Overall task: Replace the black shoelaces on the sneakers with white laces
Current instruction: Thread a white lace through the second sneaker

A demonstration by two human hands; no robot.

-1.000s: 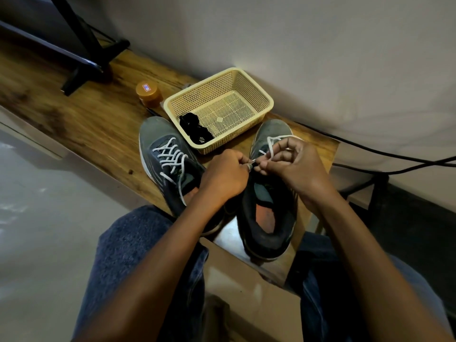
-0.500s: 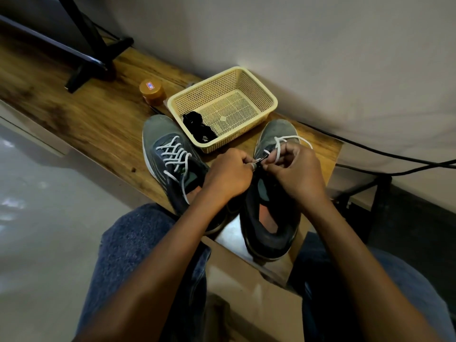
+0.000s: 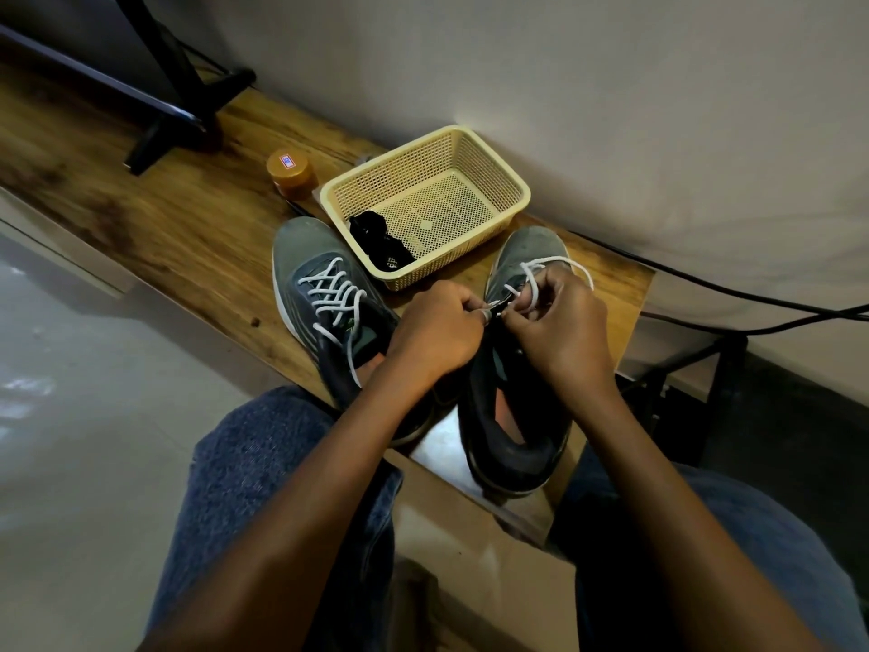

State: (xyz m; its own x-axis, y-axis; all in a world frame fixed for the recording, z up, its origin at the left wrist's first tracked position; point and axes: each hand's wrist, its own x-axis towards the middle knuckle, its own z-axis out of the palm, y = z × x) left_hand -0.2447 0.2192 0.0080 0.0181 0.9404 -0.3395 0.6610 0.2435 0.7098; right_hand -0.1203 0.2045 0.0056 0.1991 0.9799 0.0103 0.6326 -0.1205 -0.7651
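Right sneaker (image 3: 512, 416) at the desk's near right corner — lacing underway. My left hand (image 3: 435, 334) and right hand (image 3: 559, 329) both pinched the white lace (image 3: 555, 264) near the lower eyelets. Next — I judged — aglet through the next eyelet, then pull snug.

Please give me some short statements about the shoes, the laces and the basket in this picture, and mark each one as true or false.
1. The left sneaker already has a white lace threaded through it. True.
2. The basket holds a bundle of white laces. False: it holds a dark bundle, the black laces.
3. Both hands work at the right sneaker. True: the left hand and the right hand pinch the white lace over it.
4. The orange jar stands inside the basket. False: it stands on the wooden table, beside the basket.
5. The basket lies between the two sneakers' heels. False: it sits by their toes.
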